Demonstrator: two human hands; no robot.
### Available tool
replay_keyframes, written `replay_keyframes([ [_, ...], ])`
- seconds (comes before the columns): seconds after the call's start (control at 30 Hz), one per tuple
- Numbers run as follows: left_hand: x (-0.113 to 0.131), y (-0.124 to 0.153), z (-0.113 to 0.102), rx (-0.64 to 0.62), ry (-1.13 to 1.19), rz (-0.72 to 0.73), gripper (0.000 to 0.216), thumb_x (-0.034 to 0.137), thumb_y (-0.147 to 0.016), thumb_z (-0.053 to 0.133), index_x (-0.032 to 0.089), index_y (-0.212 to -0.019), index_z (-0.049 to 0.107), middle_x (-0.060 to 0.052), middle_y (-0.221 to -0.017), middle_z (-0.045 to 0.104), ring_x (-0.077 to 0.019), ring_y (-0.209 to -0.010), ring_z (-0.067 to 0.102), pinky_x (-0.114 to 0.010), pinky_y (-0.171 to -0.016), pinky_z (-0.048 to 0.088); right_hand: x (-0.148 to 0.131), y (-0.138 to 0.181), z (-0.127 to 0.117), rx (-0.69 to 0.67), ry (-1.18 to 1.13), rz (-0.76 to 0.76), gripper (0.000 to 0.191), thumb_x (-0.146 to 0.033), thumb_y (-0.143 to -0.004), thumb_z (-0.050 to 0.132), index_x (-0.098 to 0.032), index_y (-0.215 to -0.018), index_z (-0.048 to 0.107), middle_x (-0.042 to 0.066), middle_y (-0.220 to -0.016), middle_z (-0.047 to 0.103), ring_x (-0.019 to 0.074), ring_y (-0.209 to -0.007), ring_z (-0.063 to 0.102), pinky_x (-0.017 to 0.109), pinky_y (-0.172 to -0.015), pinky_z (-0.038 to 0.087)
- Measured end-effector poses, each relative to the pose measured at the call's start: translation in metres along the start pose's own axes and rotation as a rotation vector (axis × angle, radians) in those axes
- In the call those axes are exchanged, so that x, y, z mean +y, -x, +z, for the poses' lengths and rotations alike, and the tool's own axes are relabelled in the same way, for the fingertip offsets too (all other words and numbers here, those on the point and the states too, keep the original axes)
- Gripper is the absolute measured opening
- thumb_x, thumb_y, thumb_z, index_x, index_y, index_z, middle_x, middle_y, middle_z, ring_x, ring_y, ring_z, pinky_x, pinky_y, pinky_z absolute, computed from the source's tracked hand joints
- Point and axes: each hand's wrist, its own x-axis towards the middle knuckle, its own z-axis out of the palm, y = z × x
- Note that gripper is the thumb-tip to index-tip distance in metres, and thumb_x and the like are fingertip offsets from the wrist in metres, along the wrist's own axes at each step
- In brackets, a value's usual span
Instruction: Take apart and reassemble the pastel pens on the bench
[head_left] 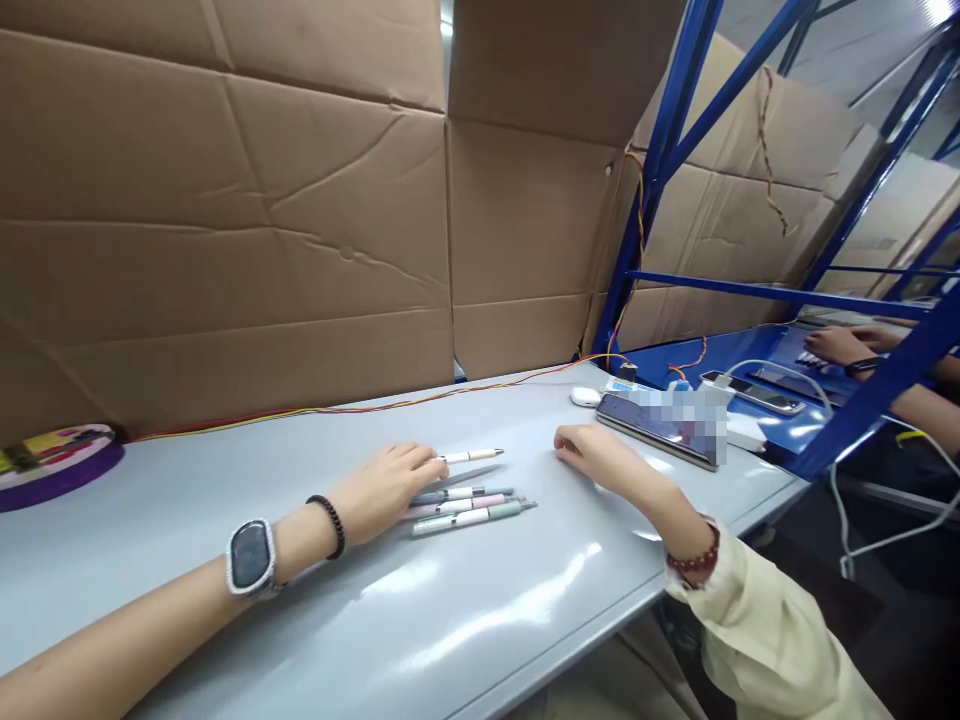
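My left hand (pixel 394 487) is over the grey-white table, its fingers closed on the rear end of a white and cream pen (pixel 474 456). The pen's tip points right, and its shadow falls just below it. Beside that hand, close together and roughly parallel, lie a grey-blue pen (pixel 459 494), a pink and white pen (pixel 466 506) and a green and white pen (pixel 472 518). Their left ends are near or partly behind my fingers. To the right of the pens my right hand (pixel 600 457) rests with loosely bent fingers and nothing visible in it.
A phone (pixel 652 430) and a white earbud case (pixel 586 397) lie beyond my right hand. A purple-rimmed round object (pixel 67 470) is at far left. Cardboard (pixel 300 200) walls the back, with thin wires (pixel 360 405) along it. Past the blue frame (pixel 664 180), another person's hands (pixel 840 345) show.
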Motion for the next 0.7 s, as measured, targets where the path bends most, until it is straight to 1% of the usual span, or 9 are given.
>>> replay_keyframes([
  [0.07, -0.002, -0.004, 0.002, -0.032, 0.052, 0.013, 0.019, 0.018, -0.091, 0.034, 0.02, -0.095, 0.052, -0.004, -0.096, 0.055, -0.0183, -0.086, 0.051, -0.031, -0.079, 0.04, -0.001, 0.002, -0.001, 0.008, 0.009, 0.009, 0.011, -0.022, -0.083, 0.048, -0.018, -0.08, 0.058, 0.003, -0.072, 0.064, 0.0159, -0.063, 0.057, 0.024, -0.056, 0.038],
  [0.13, -0.003, -0.004, 0.001, -0.057, 0.095, 0.027, 0.024, 0.022, -0.094, 0.028, 0.02, -0.091, 0.052, -0.003, -0.096, 0.054, -0.0163, -0.085, 0.051, -0.03, -0.08, 0.041, -0.002, 0.004, 0.0, 0.035, 0.02, 0.036, 0.011, -0.026, -0.083, 0.049, -0.018, -0.088, 0.056, 0.003, -0.069, 0.062, 0.0165, -0.061, 0.055, 0.024, -0.053, 0.035],
  [0.2, -0.002, -0.002, -0.003, -0.081, 0.133, 0.033, 0.026, 0.03, -0.095, 0.028, 0.021, -0.091, 0.052, -0.004, -0.102, 0.053, -0.0165, -0.088, 0.052, -0.031, -0.082, 0.04, -0.002, 0.003, 0.001, 0.06, 0.023, 0.062, 0.018, -0.029, -0.084, 0.048, -0.017, -0.097, 0.053, 0.003, -0.07, 0.061, 0.0175, -0.061, 0.054, 0.025, -0.054, 0.034],
  [0.27, 0.001, -0.001, -0.006, -0.068, 0.128, 0.021, 0.027, 0.039, -0.093, 0.033, 0.021, -0.093, 0.053, -0.007, -0.114, 0.05, -0.02, -0.097, 0.051, -0.036, -0.087, 0.039, -0.001, 0.003, 0.003, 0.063, 0.008, 0.064, 0.02, -0.027, -0.085, 0.046, -0.017, -0.101, 0.053, 0.004, -0.073, 0.062, 0.0178, -0.064, 0.055, 0.026, -0.057, 0.035],
  [0.37, 0.01, 0.0, -0.006, 0.001, 0.061, 0.026, 0.027, 0.044, -0.089, 0.041, 0.019, -0.094, 0.053, -0.011, -0.128, 0.041, -0.0269, -0.11, 0.044, -0.042, -0.091, 0.037, 0.0, 0.002, 0.006, 0.034, -0.035, 0.031, 0.015, -0.021, -0.085, 0.044, -0.017, -0.09, 0.057, 0.006, -0.077, 0.063, 0.0179, -0.07, 0.057, 0.026, -0.062, 0.038],
  [0.47, 0.025, 0.0, 0.0, 0.053, 0.011, 0.076, 0.023, 0.04, -0.087, 0.046, 0.019, -0.091, 0.053, -0.013, -0.129, 0.041, -0.0293, -0.116, 0.04, -0.043, -0.092, 0.038, -0.002, 0.004, 0.005, 0.018, -0.083, -0.004, 0.018, -0.016, -0.083, 0.042, -0.018, -0.077, 0.058, 0.006, -0.078, 0.064, 0.0177, -0.072, 0.057, 0.026, -0.064, 0.039],
  [0.53, 0.032, 0.0, 0.004, 0.082, -0.016, 0.101, 0.02, 0.036, -0.087, 0.047, 0.018, -0.095, 0.053, -0.013, -0.127, 0.042, -0.03, -0.119, 0.038, -0.044, -0.093, 0.038, -0.005, 0.006, 0.002, 0.024, -0.116, -0.015, 0.017, -0.015, -0.082, 0.042, -0.019, -0.075, 0.058, 0.005, -0.076, 0.064, 0.0168, -0.068, 0.056, 0.026, -0.062, 0.039],
  [0.6, 0.035, 0.001, 0.007, 0.098, -0.033, 0.131, 0.022, 0.036, -0.087, 0.048, 0.018, -0.099, 0.053, -0.014, -0.127, 0.043, -0.0312, -0.121, 0.036, -0.045, -0.094, 0.038, -0.008, 0.011, -0.004, 0.043, -0.141, -0.014, 0.016, -0.016, -0.081, 0.042, -0.019, -0.076, 0.057, 0.003, -0.072, 0.062, 0.0153, -0.064, 0.055, 0.025, -0.058, 0.039],
  [0.7, 0.034, 0.001, 0.009, 0.114, -0.047, 0.182, 0.022, 0.036, -0.085, 0.051, 0.017, -0.098, 0.053, -0.014, -0.127, 0.044, -0.032, -0.122, 0.035, -0.046, -0.095, 0.038, -0.011, 0.022, -0.014, 0.135, -0.197, 0.018, 0.015, -0.019, -0.082, 0.042, -0.019, -0.079, 0.057, 0.0, -0.067, 0.059, 0.0138, -0.06, 0.052, 0.024, -0.056, 0.039],
])
